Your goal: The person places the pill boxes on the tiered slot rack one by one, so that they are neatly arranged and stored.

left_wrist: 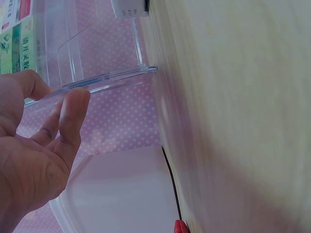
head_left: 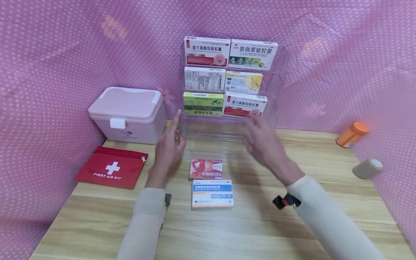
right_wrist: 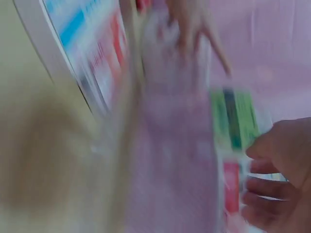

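A clear plastic rack point(head_left: 211, 126) holds medicine boxes in three tiers. My left hand point(head_left: 169, 146) is at the rack's left side, index finger extended; in the left wrist view its fingertips touch the clear panel's edge. My right hand point(head_left: 266, 148), blurred, hovers in front of the rack just below a red-and-white box point(head_left: 244, 105) on the lowest filled tier. Its fingers are loosely bent with nothing in them. Beside that box sits a green box point(head_left: 203, 104). On the table before the rack lie a red box point(head_left: 206, 169) and a blue-and-white box point(head_left: 212, 194).
A pink lidded case point(head_left: 130, 115) stands left of the rack, with a red first aid pouch point(head_left: 112, 168) in front. To the right are an orange bottle point(head_left: 352, 134) and a beige roll point(head_left: 367, 168). A dotted pink curtain point(head_left: 65, 47) hangs behind the wooden table point(head_left: 253, 227).
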A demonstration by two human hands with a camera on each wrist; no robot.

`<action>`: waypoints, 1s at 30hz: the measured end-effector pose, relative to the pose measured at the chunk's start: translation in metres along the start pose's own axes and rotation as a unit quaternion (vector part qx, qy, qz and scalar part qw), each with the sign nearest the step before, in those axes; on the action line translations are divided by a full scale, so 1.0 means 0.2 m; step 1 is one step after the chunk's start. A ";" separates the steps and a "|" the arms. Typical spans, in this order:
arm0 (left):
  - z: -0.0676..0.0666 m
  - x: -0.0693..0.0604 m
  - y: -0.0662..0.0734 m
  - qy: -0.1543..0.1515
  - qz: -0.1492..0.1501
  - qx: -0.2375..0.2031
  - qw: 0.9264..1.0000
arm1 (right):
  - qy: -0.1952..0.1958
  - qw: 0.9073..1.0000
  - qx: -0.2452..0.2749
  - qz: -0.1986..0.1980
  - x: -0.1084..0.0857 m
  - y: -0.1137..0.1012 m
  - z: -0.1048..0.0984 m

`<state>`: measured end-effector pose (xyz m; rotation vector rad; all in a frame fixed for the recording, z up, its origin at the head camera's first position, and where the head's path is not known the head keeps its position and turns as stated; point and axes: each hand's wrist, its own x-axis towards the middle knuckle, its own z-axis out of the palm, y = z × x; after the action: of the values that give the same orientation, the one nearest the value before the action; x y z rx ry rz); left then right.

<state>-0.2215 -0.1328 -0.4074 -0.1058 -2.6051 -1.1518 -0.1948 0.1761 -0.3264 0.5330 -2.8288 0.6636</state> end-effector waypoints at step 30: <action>0.00 -0.01 0.00 0.000 -0.001 -0.008 1.000 | -0.141 0.938 0.281 0.148 -0.74 0.36 0.22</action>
<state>-0.2202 -0.1340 -0.4079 -0.1066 -2.5963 -1.1747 -0.0902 0.2605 -0.4327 0.2938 -2.9891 1.5983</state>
